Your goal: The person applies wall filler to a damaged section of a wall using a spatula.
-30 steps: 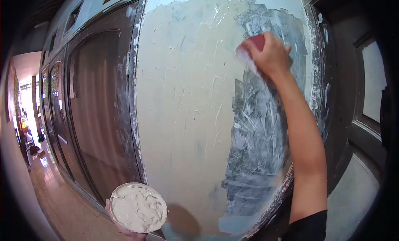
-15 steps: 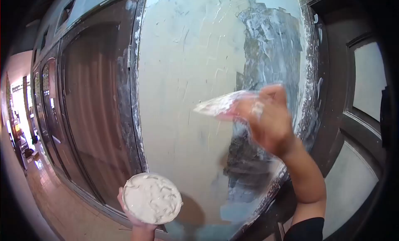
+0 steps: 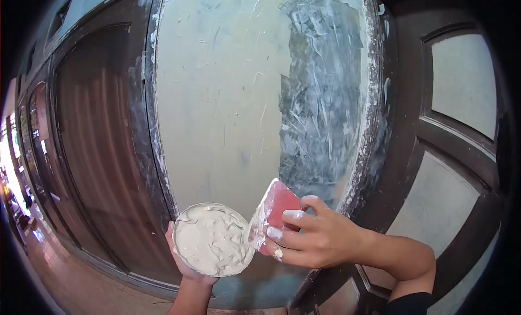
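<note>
- At lower centre, pale paste (image 3: pixel 209 239) fills a round tub (image 3: pixel 220 275); red scraper (image 3: pixel 284 205) is tilted just beside its right rim, whitish smears along the blade; blade-to-rim contact, cannot tell.
- Left hand (image 3: pixel 196 275) supports the tub from below and left; fingers partly curled round it, the underside ones hidden.
- Right hand (image 3: pixel 320 243) grips the scraper; fingers (image 3: pixel 293 239) bent, slightly spread, closed on it, tips smeared white; thumb's hold unclear.
- Likely risks: smeared fingertips could let the scraper slip; blade catching the rim could tip the tub; loose paste could drip between tub and wall.
- Behind, wall (image 3: pixel 211 130) has a pale coat; streaky grey patch (image 3: pixel 320 103) right of it; dark door (image 3: pixel 399 92) farther right.
</note>
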The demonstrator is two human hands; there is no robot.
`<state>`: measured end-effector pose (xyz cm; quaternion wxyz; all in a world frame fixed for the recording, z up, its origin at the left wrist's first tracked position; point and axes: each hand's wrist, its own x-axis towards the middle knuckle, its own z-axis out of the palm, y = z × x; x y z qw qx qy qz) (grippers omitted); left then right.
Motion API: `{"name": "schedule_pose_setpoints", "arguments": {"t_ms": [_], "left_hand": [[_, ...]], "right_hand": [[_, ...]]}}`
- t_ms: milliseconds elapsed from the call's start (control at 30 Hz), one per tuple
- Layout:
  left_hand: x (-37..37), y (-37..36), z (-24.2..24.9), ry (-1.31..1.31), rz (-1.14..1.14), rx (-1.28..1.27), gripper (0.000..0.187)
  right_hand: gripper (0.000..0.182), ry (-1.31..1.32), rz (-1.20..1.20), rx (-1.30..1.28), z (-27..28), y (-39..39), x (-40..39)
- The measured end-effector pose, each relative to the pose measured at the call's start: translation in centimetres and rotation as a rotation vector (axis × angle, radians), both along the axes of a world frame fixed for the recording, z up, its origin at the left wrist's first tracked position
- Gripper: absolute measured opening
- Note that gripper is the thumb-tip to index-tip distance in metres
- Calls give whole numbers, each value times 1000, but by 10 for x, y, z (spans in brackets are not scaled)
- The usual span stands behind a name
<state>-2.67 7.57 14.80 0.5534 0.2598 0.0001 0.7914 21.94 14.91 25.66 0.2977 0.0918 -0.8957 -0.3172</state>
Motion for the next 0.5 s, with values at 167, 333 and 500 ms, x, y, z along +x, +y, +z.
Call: {"name": "schedule_pose_setpoints", "arguments": {"t_ms": [167, 333, 500], "left_hand": [[8, -9, 3, 17, -4, -7, 80], [16, -19, 5, 21, -13, 5, 81], [20, -27, 2, 25, 15, -27, 82]], "right_hand": [[20, -21, -87, 110, -7, -7, 4], [20, -29, -79, 87, -12, -14, 5], [21, 16, -44, 78, -13, -19, 3]]}}
